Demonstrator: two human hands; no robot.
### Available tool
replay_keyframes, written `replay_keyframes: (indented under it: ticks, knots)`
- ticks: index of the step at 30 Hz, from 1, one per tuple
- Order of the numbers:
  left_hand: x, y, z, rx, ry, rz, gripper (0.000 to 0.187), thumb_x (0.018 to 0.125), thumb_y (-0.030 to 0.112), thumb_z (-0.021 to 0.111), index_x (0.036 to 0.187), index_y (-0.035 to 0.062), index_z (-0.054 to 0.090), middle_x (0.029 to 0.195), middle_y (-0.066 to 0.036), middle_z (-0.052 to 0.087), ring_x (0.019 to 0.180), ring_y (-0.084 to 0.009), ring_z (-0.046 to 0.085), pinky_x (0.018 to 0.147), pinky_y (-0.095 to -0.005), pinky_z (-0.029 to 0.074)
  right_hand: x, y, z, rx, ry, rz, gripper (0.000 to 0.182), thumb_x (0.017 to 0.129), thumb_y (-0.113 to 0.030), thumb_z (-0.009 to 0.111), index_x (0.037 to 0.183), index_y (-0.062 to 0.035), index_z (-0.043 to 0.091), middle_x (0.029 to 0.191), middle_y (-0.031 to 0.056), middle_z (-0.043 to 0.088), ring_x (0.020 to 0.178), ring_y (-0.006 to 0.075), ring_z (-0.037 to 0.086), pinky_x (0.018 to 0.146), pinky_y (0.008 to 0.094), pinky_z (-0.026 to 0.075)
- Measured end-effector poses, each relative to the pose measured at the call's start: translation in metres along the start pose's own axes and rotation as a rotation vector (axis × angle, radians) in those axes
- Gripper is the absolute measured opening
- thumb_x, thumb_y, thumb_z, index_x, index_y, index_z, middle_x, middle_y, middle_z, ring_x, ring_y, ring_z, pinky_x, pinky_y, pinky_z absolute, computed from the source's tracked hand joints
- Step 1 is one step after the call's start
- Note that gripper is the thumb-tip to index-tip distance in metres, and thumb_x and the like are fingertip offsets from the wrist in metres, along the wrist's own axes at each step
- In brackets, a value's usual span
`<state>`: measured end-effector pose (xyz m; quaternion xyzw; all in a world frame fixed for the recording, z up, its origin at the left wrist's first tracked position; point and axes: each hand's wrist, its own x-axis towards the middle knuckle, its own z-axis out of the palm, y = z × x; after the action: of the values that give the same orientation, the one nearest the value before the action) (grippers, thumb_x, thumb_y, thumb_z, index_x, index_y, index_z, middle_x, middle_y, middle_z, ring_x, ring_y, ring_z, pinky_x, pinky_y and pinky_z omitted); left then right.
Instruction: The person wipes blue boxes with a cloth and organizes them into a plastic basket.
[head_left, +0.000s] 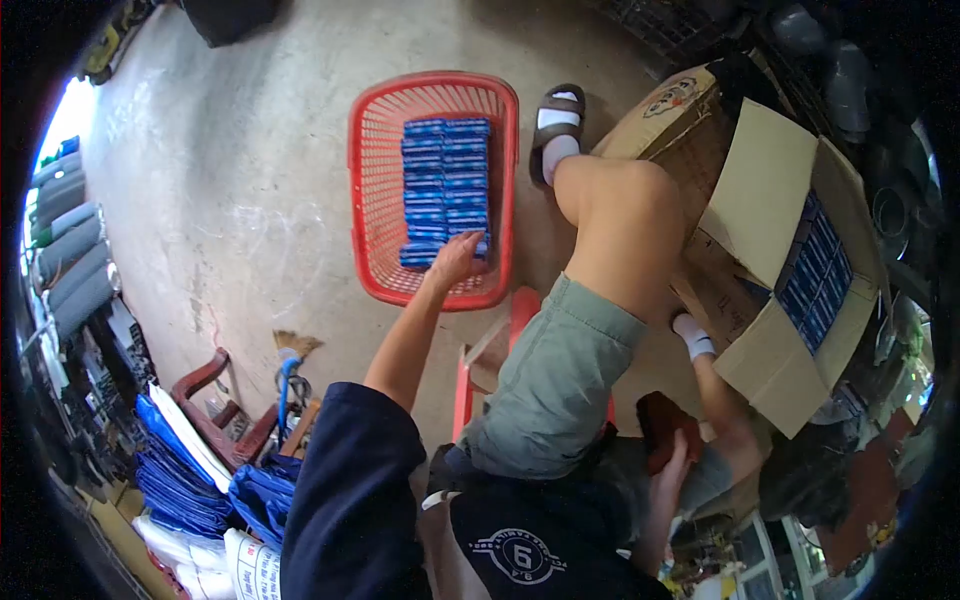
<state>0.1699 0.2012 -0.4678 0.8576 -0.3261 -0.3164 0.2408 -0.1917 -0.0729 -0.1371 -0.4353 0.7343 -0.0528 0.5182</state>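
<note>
Reaching into a latticed plastic basket [376, 200], your left hand [459, 260] touches boxy blue packs [426, 184]; your right hand [679, 460], a reddish object [660, 425]; both grips unclear.

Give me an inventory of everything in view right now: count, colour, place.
Basket: 1, red, floor ahead
Packs: many, blue, two columns in the basket
Unclear item: 1, dark red, lower right
Open carton: 1, brown, right side
Boxed packs: many, blue, inside the open carton
Second carton: 1, brown, beside it
Sandal: 1 clear, dark, right of the basket
Broom: 1, tan, left floor
Rolls: several, grey, far left
Folded sheets: several, blue, lower left
Sacks: count unclear, white, lower left
Shorts: 1, grey-green, centre
Left hand: 1, bare, at the packs' near end
Right hand: 1, bare, touching the unclear item
</note>
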Motion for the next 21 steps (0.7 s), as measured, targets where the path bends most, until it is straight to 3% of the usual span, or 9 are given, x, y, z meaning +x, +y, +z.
replay_keyframes:
  ticks: [2,6,8,9,10,13,17,18,21]
  knots:
    - [-0.005,0.012,-0.018,-0.184,0.112,-0.059,0.060,0.080,0.017,0.075,0.133,0.0018,0.054,0.124,-0.020,0.062,0.116,-0.0383,0.058,0.099,-0.0425,0.048,0.005,-0.020,-0.005,-0.129,-0.017,0.004,0.063,0.096,-0.039,0.060,0.142,0.0014,0.045,0.136,0.0168,0.053,0.126,0.0299,0.049,0.107,0.0395,0.037]
    - [-0.010,0.074,-0.077,-0.664,0.353,-0.200,0.036,0.094,0.007,0.060,0.130,0.0017,0.058,0.124,-0.013,0.064,0.115,-0.0242,0.061,0.096,-0.0346,0.048,0.046,-0.052,-0.007,-0.635,-0.454,-0.548,0.040,0.102,-0.030,0.050,0.131,-0.0034,0.058,0.124,0.0174,0.063,0.114,0.0299,0.060,0.098,0.0376,0.046]
    - [-0.018,0.127,-0.125,-0.628,0.480,-0.200,0.031,0.099,0.003,0.054,0.130,0.0027,0.058,0.120,-0.009,0.065,0.113,-0.0169,0.061,0.095,-0.0326,0.049,0.056,-0.072,0.004,-0.776,-0.546,-0.630,0.030,0.099,-0.025,0.054,0.120,-0.0057,0.064,0.102,0.0145,0.070,0.082,0.0274,0.069,0.078,0.0365,0.054]
    - [-0.018,0.131,-0.135,-0.658,0.569,-0.039,0.029,0.100,0.004,0.051,0.128,0.0020,0.060,0.118,-0.010,0.066,0.111,-0.0170,0.061,0.093,-0.0323,0.049,0.063,-0.070,0.005,-0.760,-0.577,-0.544,0.031,0.100,-0.028,0.053,0.121,-0.0079,0.064,0.096,0.0136,0.070,0.073,0.0264,0.068,0.073,0.0366,0.054]
    - [-0.025,0.195,-0.172,-0.521,0.633,-0.093,0.025,0.101,0.006,0.049,0.122,-0.0001,0.061,0.113,-0.010,0.067,0.106,-0.0179,0.062,0.091,-0.0321,0.049,0.073,-0.066,0.007,-0.739,-0.615,-0.461,0.033,0.100,-0.031,0.051,0.123,-0.0101,0.063,0.090,0.0128,0.070,0.065,0.0254,0.067,0.069,0.0366,0.055]
    - [-0.025,0.281,-0.214,-0.454,0.828,0.262,0.019,0.100,0.007,0.050,0.112,-0.0017,0.062,0.101,-0.009,0.066,0.098,-0.0172,0.061,0.090,-0.0323,0.049,0.098,-0.065,0.021,-1.068,-0.719,-0.439,0.038,0.100,-0.036,0.042,0.120,-0.0098,0.062,0.093,0.0151,0.070,0.067,0.0262,0.067,0.072,0.0385,0.054]
    - [0.003,0.433,-0.219,-0.330,0.416,0.462,0.027,0.096,0.010,0.052,0.118,-0.0041,0.060,0.102,-0.010,0.066,0.096,-0.0176,0.062,0.088,-0.0309,0.048,0.110,-0.047,0.025,-0.925,-0.584,-0.842,0.036,0.098,-0.029,0.039,0.113,-0.0069,0.062,0.096,0.0142,0.071,0.076,0.0290,0.070,0.077,0.0419,0.053]
    - [0.013,0.480,-0.205,-0.405,0.227,0.442,0.035,0.086,0.013,0.069,0.117,0.0006,0.063,0.105,-0.012,0.069,0.095,-0.0195,0.067,0.081,-0.0320,0.052,0.109,-0.051,0.023,-0.927,-0.604,-0.829,0.035,0.098,-0.028,0.039,0.113,-0.0068,0.062,0.095,0.0150,0.071,0.080,0.0295,0.070,0.078,0.0424,0.053]
    - [0.087,0.547,-0.153,-0.061,-0.021,0.559,0.044,0.087,0.017,0.069,0.126,0.0024,0.059,0.114,-0.018,0.067,0.109,-0.0305,0.064,0.090,-0.0371,0.052,0.103,-0.063,0.019,-0.947,-0.653,-0.771,0.033,0.095,-0.024,0.040,0.112,-0.0060,0.063,0.096,0.0174,0.071,0.091,0.0308,0.070,0.081,0.0438,0.053]
